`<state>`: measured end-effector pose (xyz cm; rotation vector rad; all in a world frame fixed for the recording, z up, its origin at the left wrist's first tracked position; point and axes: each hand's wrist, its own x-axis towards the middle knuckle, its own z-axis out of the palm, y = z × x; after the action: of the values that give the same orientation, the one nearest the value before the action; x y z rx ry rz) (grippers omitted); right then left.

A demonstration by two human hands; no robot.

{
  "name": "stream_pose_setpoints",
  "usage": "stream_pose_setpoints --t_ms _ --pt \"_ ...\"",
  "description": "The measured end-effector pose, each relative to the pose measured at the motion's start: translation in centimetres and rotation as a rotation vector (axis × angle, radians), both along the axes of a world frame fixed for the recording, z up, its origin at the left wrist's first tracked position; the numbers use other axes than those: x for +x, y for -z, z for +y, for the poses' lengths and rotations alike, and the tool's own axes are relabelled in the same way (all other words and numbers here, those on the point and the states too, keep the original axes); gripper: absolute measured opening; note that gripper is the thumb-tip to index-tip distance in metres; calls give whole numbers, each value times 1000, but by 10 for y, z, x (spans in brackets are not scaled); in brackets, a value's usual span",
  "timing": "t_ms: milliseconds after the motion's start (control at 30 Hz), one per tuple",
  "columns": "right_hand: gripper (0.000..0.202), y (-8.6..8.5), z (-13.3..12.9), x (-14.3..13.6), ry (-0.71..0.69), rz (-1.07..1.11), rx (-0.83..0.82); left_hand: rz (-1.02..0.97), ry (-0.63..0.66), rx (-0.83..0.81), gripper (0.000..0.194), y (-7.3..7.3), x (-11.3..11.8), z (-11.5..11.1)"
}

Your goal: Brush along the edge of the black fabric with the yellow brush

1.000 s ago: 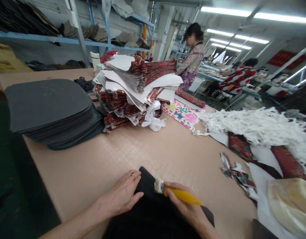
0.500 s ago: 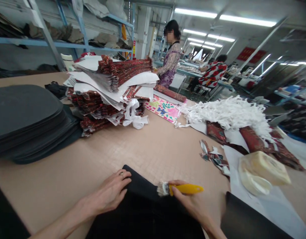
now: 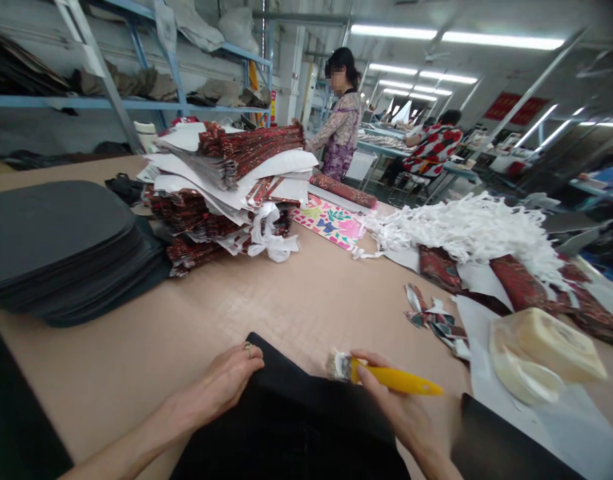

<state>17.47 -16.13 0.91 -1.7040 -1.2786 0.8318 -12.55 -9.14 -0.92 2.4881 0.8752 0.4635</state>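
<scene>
A black sheet (image 3: 296, 427) lies on the brown table (image 3: 226, 300) at the bottom centre. My left hand (image 3: 234, 377) is closed on its upper left corner, with a ring on one finger. In my right hand (image 3: 381, 383) is a brush with a yellow handle (image 3: 406, 381). Its pale bristles point left, at the upper edge of the black sheet; whether they touch it I cannot tell. To the right, a cut-open plastic container (image 3: 546, 353) sits on white paper (image 3: 501, 333).
Dark rounded sheets (image 3: 61, 227) are stacked at the left. Behind stand bundled red patterned pieces (image 3: 256, 153) with white paper. White strips (image 3: 466, 227) heap over red rolls at the right; fabric scraps (image 3: 434, 317) lie nearer. Another person (image 3: 341, 127) stands beyond the table.
My right hand and the brush have moved a little to the right along the sheet's upper edge. My left hand's fingers are drawn closer together at the corner. The view has shifted slightly.
</scene>
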Motion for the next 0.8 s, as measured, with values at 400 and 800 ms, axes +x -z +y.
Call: stream_pose_setpoints --t_ms 400,800 --pt "22 25 68 -126 -347 181 66 141 -129 -77 42 2 -9 -22" --pt "33 17 -24 7 135 -127 54 136 -167 -80 21 13 2 22"
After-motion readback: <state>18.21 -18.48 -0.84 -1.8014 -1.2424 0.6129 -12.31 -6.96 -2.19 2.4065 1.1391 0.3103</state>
